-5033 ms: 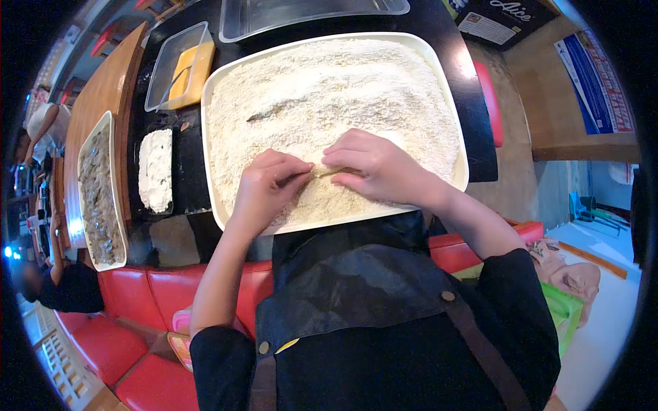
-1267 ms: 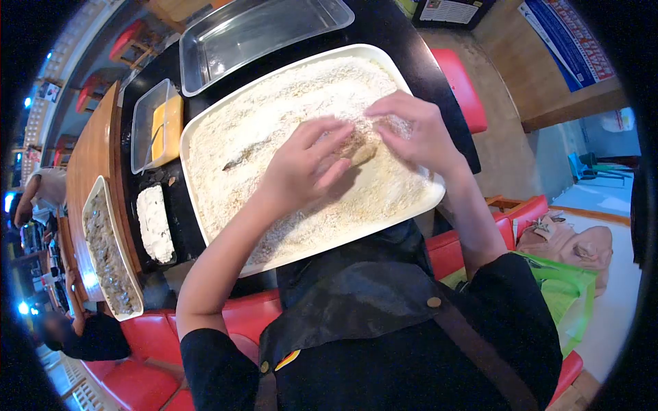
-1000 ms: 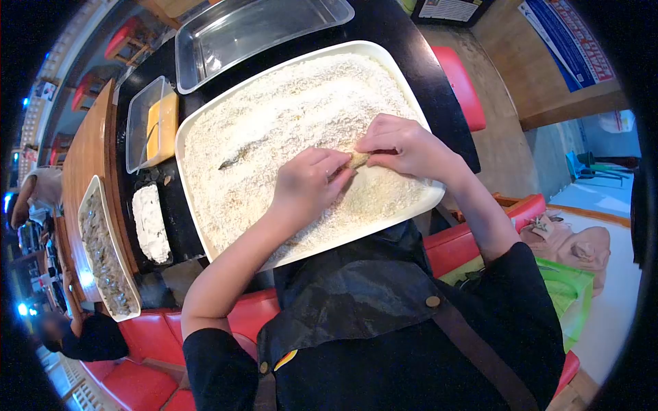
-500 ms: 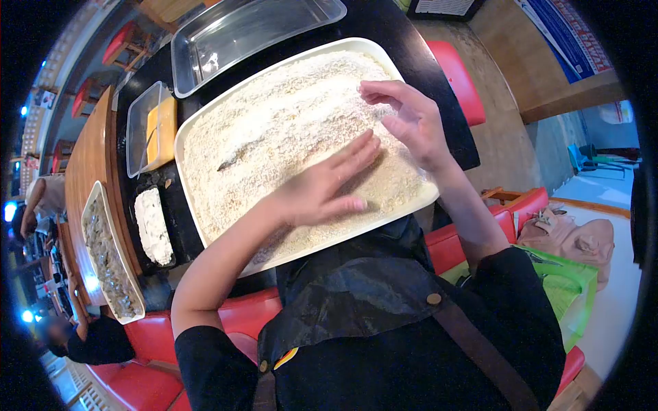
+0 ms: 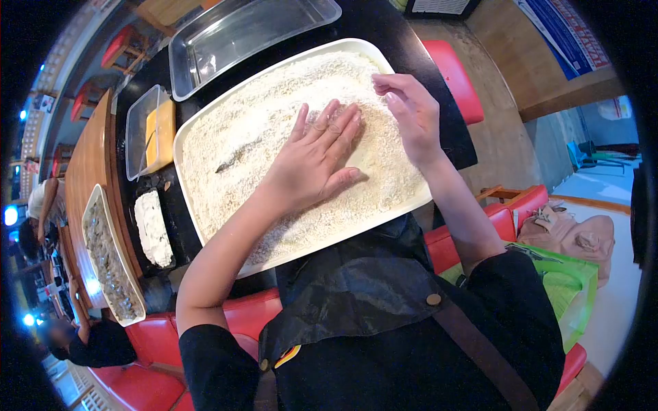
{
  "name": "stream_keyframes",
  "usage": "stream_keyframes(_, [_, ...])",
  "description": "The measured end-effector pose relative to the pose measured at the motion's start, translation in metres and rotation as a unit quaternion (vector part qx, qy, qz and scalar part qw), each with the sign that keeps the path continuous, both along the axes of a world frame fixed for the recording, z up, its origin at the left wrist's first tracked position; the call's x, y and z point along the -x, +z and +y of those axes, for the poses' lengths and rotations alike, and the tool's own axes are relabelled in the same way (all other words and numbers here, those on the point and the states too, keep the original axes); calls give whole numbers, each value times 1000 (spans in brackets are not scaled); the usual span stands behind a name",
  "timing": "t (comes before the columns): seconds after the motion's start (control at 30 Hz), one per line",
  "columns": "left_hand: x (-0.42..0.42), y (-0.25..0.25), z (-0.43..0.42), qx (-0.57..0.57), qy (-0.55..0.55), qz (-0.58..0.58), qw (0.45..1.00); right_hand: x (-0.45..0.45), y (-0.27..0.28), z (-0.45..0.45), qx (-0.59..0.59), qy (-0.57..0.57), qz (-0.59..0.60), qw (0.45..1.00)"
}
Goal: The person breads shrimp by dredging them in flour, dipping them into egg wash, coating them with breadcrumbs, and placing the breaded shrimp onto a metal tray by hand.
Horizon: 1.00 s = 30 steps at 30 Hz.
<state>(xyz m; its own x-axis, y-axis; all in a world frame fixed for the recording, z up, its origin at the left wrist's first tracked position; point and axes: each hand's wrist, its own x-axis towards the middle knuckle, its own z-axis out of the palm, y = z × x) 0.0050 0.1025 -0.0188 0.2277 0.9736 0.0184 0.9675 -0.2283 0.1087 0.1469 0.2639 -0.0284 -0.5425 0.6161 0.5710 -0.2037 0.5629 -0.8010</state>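
Note:
A large white tray (image 5: 194, 228) in front of me holds a thick layer of pale breadcrumbs (image 5: 226, 198). My left hand (image 5: 314, 152) lies palm down on the crumbs near the tray's middle, fingers spread, with crumbs stuck to the fingertips. Over the tray's right side, my right hand (image 5: 417, 118) is raised with its fingers loosely curved and apart from the thumb; nothing shows in it. A small dark tip (image 5: 222, 166) sticks out of the heaped crumbs left of my left hand; the rest of that piece is buried.
A clear plastic tub (image 5: 240, 41) stands beyond the tray. To the left are a container of yellow liquid (image 5: 161, 133) with a utensil, a dish of white powder (image 5: 152, 226) and a long tray of greyish pieces (image 5: 110, 257). Two people are at far left. Red seats (image 5: 452, 82) flank the table.
My left hand has shifted up and slightly left across the crumbs, its fingers now more spread. My right hand has moved only a little.

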Motion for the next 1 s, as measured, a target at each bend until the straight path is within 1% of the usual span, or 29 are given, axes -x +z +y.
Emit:
stream_keyframes(0.07, [-2,0,-1,11,7,0,1000,0,1,-1,-12,-10,-25,1000])
stream_keyframes(0.1, [-12,-2,-3,5,-34,-35,999,0,2,-3,-9,-9,-37,999])
stream_keyframes(0.13, [-21,-4,-6,31,-76,-77,994,0,3,-5,-5,-8,-50,999])
stream_keyframes(0.17, [-23,-4,-9,44,-91,-96,990,4,3,-7,-4,-36,-19,999])
stream_keyframes(0.2, [-25,0,-10,57,-106,-116,986,3,4,-7,-8,-37,-28,999])
stream_keyframes(0.27, [-11,-1,-6,-11,-53,-45,998,2,11,-10,-16,-36,-44,998])
stream_keyframes(0.3, [-2,0,-5,-46,-26,-7,999,0,12,-12,-17,-34,-72,997])
stream_keyframes(0.4, [17,11,-8,-108,6,-133,985,-9,17,-19,-16,-21,-166,986])
stream_keyframes(0.43, [16,12,-8,-172,35,-200,964,-12,19,-24,-12,-10,-205,979])
stream_keyframes(0.47, [14,11,-10,-170,66,-220,958,-15,20,-28,-7,2,-244,970])
stream_keyframes(0.53, [9,5,-13,-168,127,-259,942,-13,20,-39,-23,-6,-267,963])
stream_keyframes(0.6, [2,-2,-13,-189,128,-258,939,-11,21,-45,-41,-16,-290,956])
stream_keyframes(0.7, [-4,-4,-12,-186,144,-270,934,-10,11,-47,-8,-2,-285,959])
stream_keyframes(0.8, [-2,-3,-14,-150,150,-285,935,-12,10,-48,-19,10,-300,954])
stream_keyframes(0.83, [-1,-2,-14,-135,149,-290,936,-13,12,-47,-32,0,-282,959])
stream_keyframes(0.93, [2,-1,-6,-159,59,-245,955,-11,23,-38,-64,-23,-216,974])
stream_keyframes(1.0, [-8,-7,-7,-116,3,-170,979,-7,26,-30,-78,-34,-158,984])
